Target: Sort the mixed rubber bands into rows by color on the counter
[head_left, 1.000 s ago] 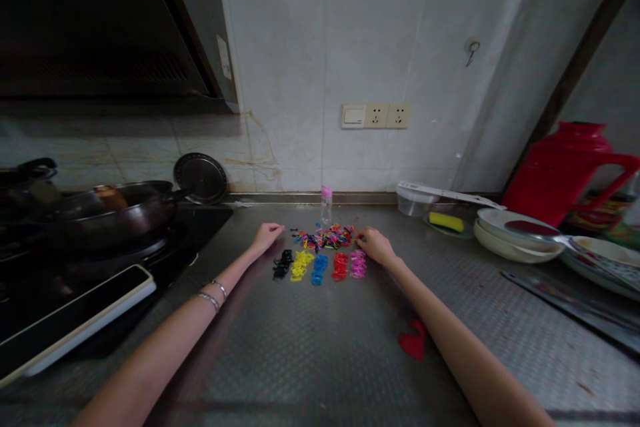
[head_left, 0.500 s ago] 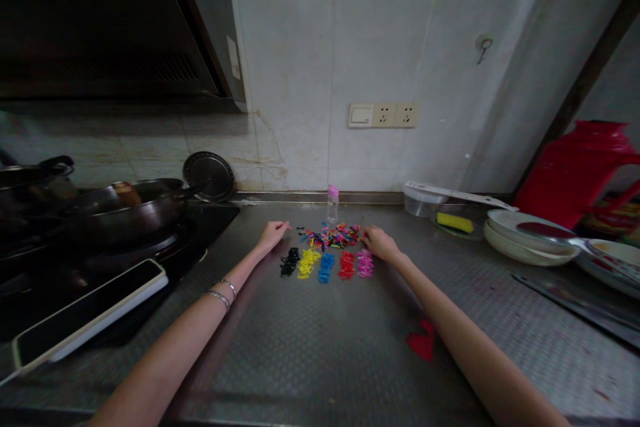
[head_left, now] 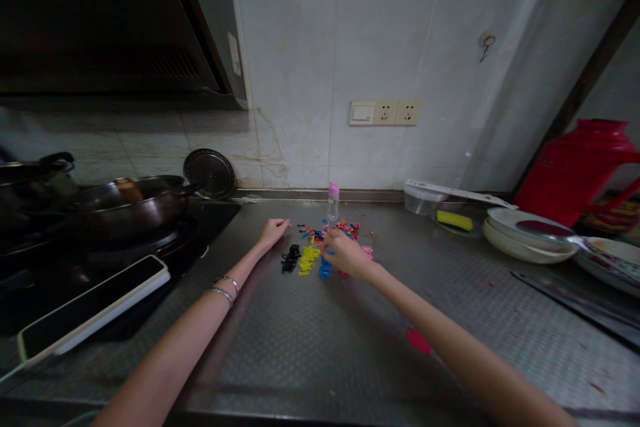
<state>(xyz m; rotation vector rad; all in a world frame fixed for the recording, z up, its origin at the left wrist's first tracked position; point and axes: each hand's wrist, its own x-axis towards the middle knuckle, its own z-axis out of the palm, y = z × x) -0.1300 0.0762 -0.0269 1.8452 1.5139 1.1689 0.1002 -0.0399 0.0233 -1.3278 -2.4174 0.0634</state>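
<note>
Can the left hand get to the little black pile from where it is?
Probably yes. The left hand rests on the counter just beside the black pile, with nothing between them. The right hand is farther over, by the blue pile, not in the way.

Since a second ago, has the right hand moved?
Yes. The right hand has shifted left: it was right of the pink-capped bottle, by the pink pile; now it sits in front of the bottle, reaching the blue pile.
</note>
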